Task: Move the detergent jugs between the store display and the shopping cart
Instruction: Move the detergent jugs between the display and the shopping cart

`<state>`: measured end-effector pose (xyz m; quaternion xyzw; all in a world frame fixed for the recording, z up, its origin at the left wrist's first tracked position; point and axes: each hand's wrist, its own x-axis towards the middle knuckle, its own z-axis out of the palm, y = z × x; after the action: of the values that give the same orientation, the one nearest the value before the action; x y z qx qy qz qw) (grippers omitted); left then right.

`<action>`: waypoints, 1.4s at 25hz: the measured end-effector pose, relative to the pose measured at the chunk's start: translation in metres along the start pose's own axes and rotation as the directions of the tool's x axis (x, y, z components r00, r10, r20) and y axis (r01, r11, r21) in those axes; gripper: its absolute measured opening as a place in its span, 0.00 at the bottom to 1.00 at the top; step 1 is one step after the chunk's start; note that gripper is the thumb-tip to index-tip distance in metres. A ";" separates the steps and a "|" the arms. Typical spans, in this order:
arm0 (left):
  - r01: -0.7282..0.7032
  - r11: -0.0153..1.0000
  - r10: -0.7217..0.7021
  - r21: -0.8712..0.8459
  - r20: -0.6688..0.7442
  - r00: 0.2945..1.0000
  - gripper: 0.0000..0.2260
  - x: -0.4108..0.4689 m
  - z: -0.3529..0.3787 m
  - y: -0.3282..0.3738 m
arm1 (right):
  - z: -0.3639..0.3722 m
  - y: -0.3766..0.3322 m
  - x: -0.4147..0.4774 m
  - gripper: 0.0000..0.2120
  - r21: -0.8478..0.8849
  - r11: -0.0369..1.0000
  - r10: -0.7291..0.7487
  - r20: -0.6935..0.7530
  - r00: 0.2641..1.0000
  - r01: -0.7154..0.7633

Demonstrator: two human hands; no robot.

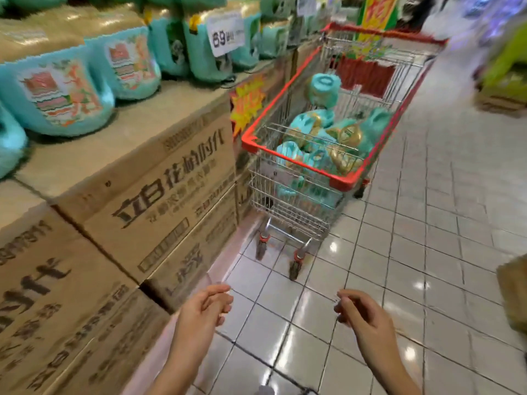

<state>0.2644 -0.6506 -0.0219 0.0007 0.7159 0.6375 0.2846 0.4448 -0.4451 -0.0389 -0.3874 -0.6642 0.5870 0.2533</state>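
I judge I'm between carries: left hand (205, 307) and right hand (363, 319), bottom of frame, hold nothing, fingers (218, 299) loosely curled. Next I must reach the teal, gold-capped plastic detergent jugs (319, 132) in the red-rimmed wire shopping cart (281, 96), centre frame.

A white price card (226, 35) standing among the detergent jugs (34, 109) on the display shows a large "69"; the smaller print beside it is too blurred to read. The cardboard box (171, 155) below carries the big dark characters "立白" on its side, and the smaller lines of characters around them are smeared. The jugs' labels, the orange starburst sign (246, 105) on the display's edge and the yellow banner (373, 15) at the top cannot be read.
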 end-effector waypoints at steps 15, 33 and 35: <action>-0.121 0.990 0.104 0.071 0.202 0.974 0.08 0.138 0.294 0.078 | -0.163 -0.012 0.234 0.09 0.037 0.999 0.036 -0.140 0.989 -0.031; -0.130 0.992 0.130 -0.001 -0.016 0.991 0.08 0.416 0.541 0.249 | -0.214 -0.111 0.691 0.08 0.024 0.984 -0.175 0.031 0.984 0.175; -0.106 0.994 0.104 -0.018 -0.095 0.990 0.08 0.451 0.570 0.256 | -0.217 -0.117 0.751 0.09 0.021 0.978 -0.211 0.091 0.973 0.210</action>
<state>0.0271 0.0815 0.0142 0.0050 0.7200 0.6592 0.2168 0.1623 0.2900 0.0266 -0.2858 -0.7093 0.5780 0.2849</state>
